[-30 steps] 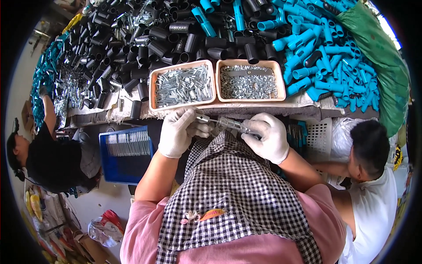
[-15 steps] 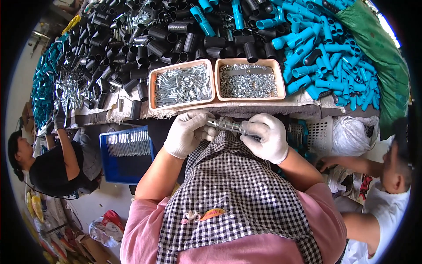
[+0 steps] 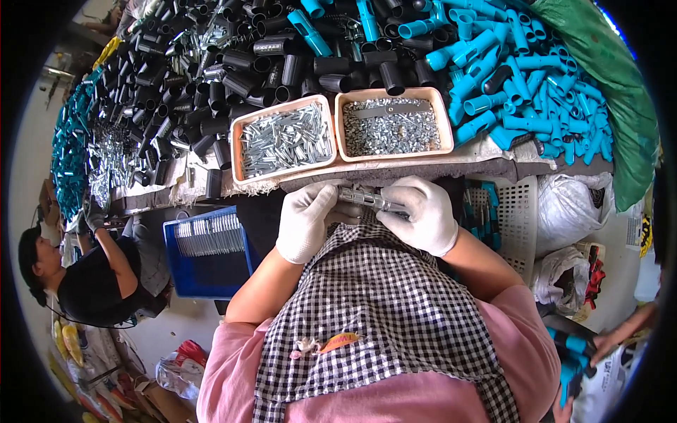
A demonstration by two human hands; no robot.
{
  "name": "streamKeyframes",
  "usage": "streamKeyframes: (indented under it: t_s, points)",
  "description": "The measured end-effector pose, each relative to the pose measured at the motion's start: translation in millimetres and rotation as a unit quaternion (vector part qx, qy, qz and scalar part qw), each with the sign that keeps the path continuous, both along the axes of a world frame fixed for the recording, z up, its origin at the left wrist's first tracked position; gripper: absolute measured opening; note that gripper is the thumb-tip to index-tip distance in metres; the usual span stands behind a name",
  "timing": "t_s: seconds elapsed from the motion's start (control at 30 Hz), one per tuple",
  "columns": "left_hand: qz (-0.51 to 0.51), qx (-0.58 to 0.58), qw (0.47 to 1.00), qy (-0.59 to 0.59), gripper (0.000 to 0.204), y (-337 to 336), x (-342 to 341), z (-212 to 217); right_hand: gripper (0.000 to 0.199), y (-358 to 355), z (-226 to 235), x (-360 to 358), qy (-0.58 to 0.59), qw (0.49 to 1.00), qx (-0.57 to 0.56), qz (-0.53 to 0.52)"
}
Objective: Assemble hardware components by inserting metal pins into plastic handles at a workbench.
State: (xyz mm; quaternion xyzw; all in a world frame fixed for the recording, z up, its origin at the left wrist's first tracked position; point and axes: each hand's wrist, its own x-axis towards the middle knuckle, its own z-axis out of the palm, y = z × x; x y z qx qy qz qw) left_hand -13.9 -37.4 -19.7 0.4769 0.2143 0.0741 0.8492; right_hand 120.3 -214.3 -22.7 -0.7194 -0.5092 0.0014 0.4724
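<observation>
A silvery metal tube [image 3: 365, 198] is held centrally, its long axis nearly nine to three o'clock, the nine-o'clock end pinched in the left hand [image 3: 305, 220], the other in the right hand [image 3: 424, 217].

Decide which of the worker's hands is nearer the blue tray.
Left. The left hand is to the right of the blue tray, apart from it; the right hand is farther right, at the far end of the metal tube.
</observation>
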Motion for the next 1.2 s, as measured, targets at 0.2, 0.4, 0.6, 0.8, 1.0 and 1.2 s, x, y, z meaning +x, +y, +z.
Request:
streamKeyframes:
  t_s: [0.2,0.4,0.6,0.8,1.0,1.2]
  points:
    - [-0.006,0.036,0.999,0.006,0.031,-8.9,10.7,8.7,0.033,-12.7,4.0,9.4,-0.029,1.0,-0.006,0.008]
    - [-0.136,0.113,0.984,0.033,0.043,-4.5,44.9,28.3,0.03,-23.1,-1.4,19.9,0.097,0.994,0.04,-0.025]
    - [-0.186,0.321,0.916,-0.15,0.057,2.8,129.9,35.2,0.027,-47.4,-4.2,38.1,0.173,0.976,0.094,-0.094]
    - [0.023,0.8,0.587,-0.125,0.066,-26.4,293.9,46.3,0.028,-72.1,-5.7,49.3,0.165,0.974,0.064,-0.144]
    - [-0.132,0.791,0.573,0.167,0.06,29.4,366.0,48.9,0.032,-81.6,-7.3,47.1,0.152,0.972,0.1,-0.149]
    - [-0.054,0.507,0.86,-0.011,0.034,55.0,299.1,70.1,0.033,-83.5,-6.5,53.0,0.208,0.962,0.061,-0.166]
